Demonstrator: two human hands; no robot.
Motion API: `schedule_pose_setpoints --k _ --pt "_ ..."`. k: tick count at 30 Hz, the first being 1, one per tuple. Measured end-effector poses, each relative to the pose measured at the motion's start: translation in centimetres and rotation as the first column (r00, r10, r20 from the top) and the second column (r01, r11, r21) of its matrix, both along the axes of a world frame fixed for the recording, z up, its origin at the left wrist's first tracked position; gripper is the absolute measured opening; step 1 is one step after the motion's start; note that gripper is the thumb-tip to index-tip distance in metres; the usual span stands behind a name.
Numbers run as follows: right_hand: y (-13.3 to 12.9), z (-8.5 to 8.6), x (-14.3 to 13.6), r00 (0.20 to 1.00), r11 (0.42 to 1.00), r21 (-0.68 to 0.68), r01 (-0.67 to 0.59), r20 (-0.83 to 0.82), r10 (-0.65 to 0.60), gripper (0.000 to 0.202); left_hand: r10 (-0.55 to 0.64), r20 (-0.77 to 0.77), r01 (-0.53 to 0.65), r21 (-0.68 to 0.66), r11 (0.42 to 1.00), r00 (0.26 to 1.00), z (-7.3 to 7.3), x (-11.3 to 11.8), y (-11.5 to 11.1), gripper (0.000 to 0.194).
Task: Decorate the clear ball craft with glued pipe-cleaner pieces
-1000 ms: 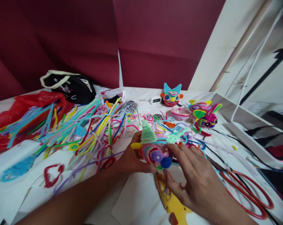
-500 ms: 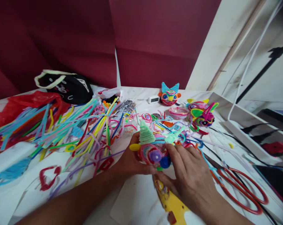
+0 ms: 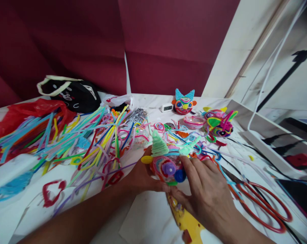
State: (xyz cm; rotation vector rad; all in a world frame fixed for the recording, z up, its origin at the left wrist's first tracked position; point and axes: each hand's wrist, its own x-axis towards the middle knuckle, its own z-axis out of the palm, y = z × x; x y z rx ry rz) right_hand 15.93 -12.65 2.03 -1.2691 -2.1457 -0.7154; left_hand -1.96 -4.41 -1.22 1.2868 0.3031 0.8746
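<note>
Right fingers [image 3: 191,170] closer around figure [image 3: 158,166], green cones [image 3: 159,145] upward.

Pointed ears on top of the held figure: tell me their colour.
The ears are pale mint green, clearest in the head view.

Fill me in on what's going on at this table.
A person is handling a small craft face with pale green ears and a purple button eye. The left grip holds it from one side, thumb underneath; the right grip is against the other side, though how firmly is hard to tell. A yellow tool lies just below. Loose pipe cleaners spread out to the left, and two more colourful figures sit farther back, to the right.
</note>
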Motion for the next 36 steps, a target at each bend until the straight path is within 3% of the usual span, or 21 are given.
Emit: schedule_pose_setpoints --k 5,13,21,36 --pt "-0.04 0.0 -0.03 1.0 1.0 -0.003 0.0 -0.003 0.0 0.043 0.007 -0.045 -0.006 0.033 0.999 0.999 -0.16 -0.15 -0.06 0.063" --pt "-0.21 -0.07 -0.09 1.0 1.0 -0.003 -0.017 -0.011 0.017 0.045 0.062 -0.058 -0.06 0.033 0.998 0.996 -0.29 -0.18 -0.21 0.059" --pt "-0.27 0.15 -0.24 0.999 0.999 0.01 -0.042 -0.029 0.042 0.041 0.101 -0.052 -0.101 -0.005 0.995 0.994 -0.37 -0.25 -0.42 0.084" --pt "-0.41 0.52 -0.41 0.998 0.998 0.028 -0.055 -0.039 0.056 0.043 0.138 -0.07 -0.138 0.008 0.99 0.988 -0.17 -0.42 -0.55 0.1"
